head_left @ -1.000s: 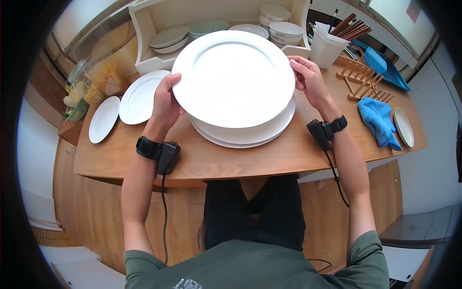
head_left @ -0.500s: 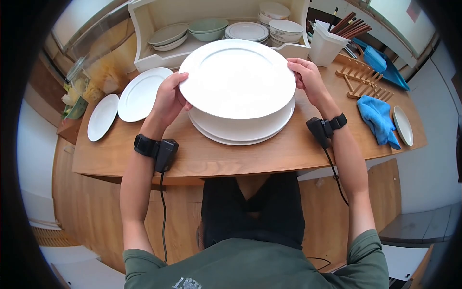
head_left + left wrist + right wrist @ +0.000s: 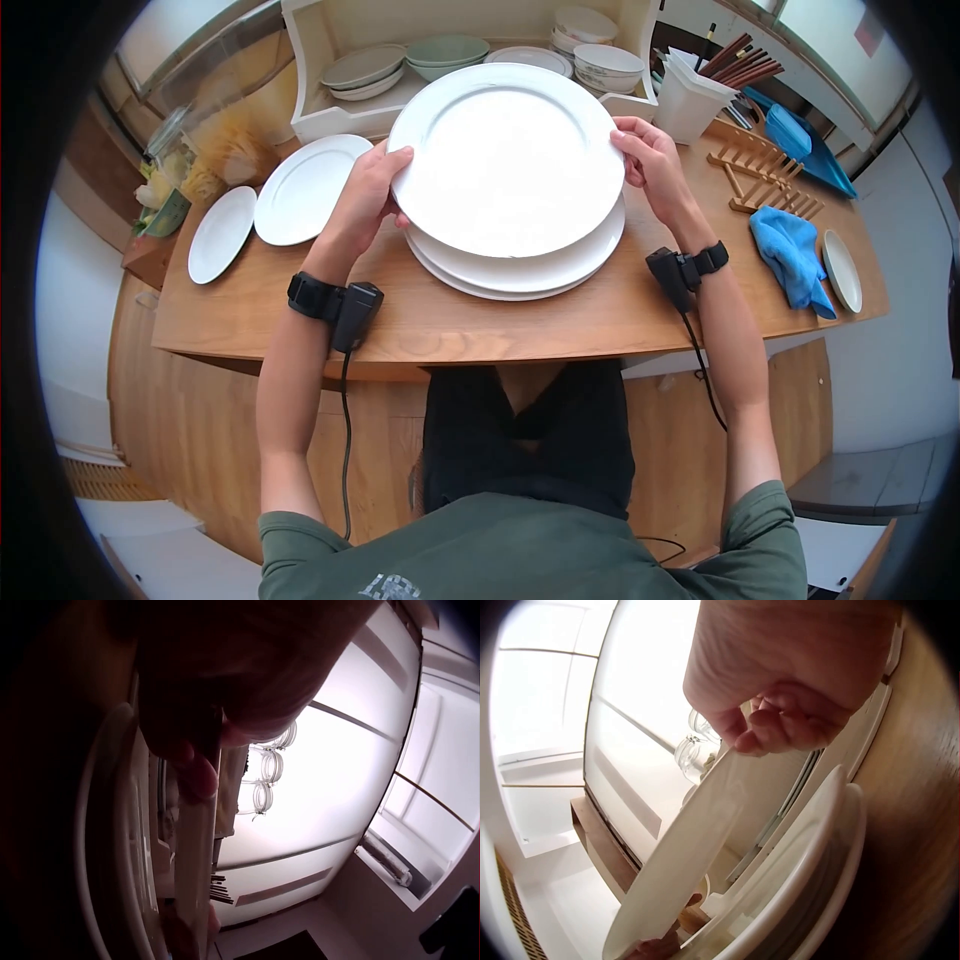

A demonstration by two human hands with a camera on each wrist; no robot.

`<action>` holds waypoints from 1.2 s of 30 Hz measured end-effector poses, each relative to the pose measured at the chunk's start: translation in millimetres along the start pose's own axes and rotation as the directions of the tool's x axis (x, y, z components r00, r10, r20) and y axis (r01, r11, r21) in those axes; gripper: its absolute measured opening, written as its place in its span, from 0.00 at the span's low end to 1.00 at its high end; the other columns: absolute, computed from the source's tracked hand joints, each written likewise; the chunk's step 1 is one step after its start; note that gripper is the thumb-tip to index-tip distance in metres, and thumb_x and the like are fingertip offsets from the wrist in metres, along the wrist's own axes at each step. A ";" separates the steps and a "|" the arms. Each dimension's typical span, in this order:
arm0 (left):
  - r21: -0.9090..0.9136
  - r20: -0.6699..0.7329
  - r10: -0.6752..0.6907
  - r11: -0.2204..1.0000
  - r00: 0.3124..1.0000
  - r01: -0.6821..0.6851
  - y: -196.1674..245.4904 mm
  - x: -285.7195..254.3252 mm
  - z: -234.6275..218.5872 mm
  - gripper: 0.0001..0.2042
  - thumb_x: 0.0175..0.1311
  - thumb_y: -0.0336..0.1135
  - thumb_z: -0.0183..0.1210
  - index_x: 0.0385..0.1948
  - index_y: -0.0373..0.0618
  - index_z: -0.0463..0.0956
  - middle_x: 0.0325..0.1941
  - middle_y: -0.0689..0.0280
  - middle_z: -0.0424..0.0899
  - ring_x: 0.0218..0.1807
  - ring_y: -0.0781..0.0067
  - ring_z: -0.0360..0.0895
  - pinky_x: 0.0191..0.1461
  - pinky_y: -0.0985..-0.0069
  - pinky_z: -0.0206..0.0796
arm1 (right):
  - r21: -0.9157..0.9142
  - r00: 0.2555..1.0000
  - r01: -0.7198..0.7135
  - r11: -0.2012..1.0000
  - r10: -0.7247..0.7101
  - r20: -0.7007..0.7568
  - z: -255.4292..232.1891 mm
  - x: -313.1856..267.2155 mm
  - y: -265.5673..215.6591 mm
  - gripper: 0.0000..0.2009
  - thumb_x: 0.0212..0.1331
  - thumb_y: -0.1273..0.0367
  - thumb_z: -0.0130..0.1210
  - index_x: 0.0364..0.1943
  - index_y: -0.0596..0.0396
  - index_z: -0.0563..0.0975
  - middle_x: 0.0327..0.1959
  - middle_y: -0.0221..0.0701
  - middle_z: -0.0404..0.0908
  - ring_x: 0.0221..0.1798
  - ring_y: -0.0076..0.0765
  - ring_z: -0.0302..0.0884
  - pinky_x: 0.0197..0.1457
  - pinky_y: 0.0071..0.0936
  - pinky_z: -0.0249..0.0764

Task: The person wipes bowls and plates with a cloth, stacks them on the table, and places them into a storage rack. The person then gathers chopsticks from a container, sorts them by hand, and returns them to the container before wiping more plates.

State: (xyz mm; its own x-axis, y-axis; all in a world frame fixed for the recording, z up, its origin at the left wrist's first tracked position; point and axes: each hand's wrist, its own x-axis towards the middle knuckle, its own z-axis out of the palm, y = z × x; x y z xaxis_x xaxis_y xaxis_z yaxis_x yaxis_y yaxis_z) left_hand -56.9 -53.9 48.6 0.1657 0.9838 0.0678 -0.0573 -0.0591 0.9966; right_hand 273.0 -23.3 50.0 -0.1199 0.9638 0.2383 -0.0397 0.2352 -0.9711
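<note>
A large white plate (image 3: 505, 160) is held up by both hands, its face tilted toward the head camera. My left hand (image 3: 372, 195) grips its left rim, thumb on top and fingers beneath. At the opposite rim my right hand (image 3: 655, 170) pinches the edge between thumb and fingers. Below it lie stacked white plates (image 3: 540, 280) on the wooden table; the right wrist view shows a gap between the stack (image 3: 840, 817) and the raised plate (image 3: 682, 847). In the left wrist view, dark and close, the raised plate (image 3: 196, 862) appears edge-on.
Two white plates (image 3: 310, 190) (image 3: 222, 235) lie at the left. Behind stands a cream shelf (image 3: 365, 125) of bowls and plates. A white holder (image 3: 690, 100) with chopsticks, a wooden rack (image 3: 765, 180), a blue cloth (image 3: 790, 255) and an oval dish (image 3: 842, 270) sit at the right.
The held plate has come slightly lower over the stack and its tilt has shifted, flatter half a second ago and steeper now. Both hands keep their grip. The head view has shifted a little.
</note>
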 end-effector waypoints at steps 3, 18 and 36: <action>0.064 0.032 -0.003 0.998 0.999 0.001 -7.6 2.0 -3.5 0.17 0.68 0.40 0.47 0.50 0.36 0.67 0.24 0.70 0.76 0.16 0.87 0.70 0.11 0.89 0.58 | -0.004 1.000 0.012 1.000 -0.012 -0.011 0.0 -2.4 3.3 0.13 0.59 0.68 0.55 0.43 0.63 0.74 0.18 0.19 0.68 0.15 0.10 0.57 0.16 0.10 0.50; 0.181 -0.045 0.005 0.983 0.999 0.003 -4.7 6.0 -12.1 0.17 0.68 0.46 0.46 0.25 0.42 0.73 0.13 0.71 0.70 0.08 0.87 0.57 0.10 0.86 0.46 | 0.160 0.976 -0.207 0.965 0.192 0.107 -11.0 3.5 6.5 0.16 0.62 0.71 0.49 0.52 0.66 0.72 0.18 0.17 0.66 0.14 0.09 0.52 0.16 0.10 0.48; 0.074 -0.092 0.077 0.995 0.993 -0.071 -4.7 7.0 -9.9 0.11 0.66 0.41 0.51 0.26 0.46 0.71 0.12 0.78 0.62 0.11 0.89 0.55 0.13 0.86 0.45 | 0.072 0.980 -0.192 0.979 0.187 0.071 -5.8 2.8 1.5 0.16 0.62 0.70 0.49 0.53 0.63 0.72 0.21 0.16 0.70 0.15 0.08 0.53 0.18 0.09 0.51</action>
State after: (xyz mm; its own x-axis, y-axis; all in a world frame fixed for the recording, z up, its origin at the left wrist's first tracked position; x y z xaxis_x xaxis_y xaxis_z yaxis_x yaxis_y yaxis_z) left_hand -65.2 -45.0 44.0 0.0699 0.9877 0.1402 0.0037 -0.1408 0.9900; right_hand 278.4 -19.6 49.1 -0.1956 0.9793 0.0522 -0.0869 0.0357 -0.9956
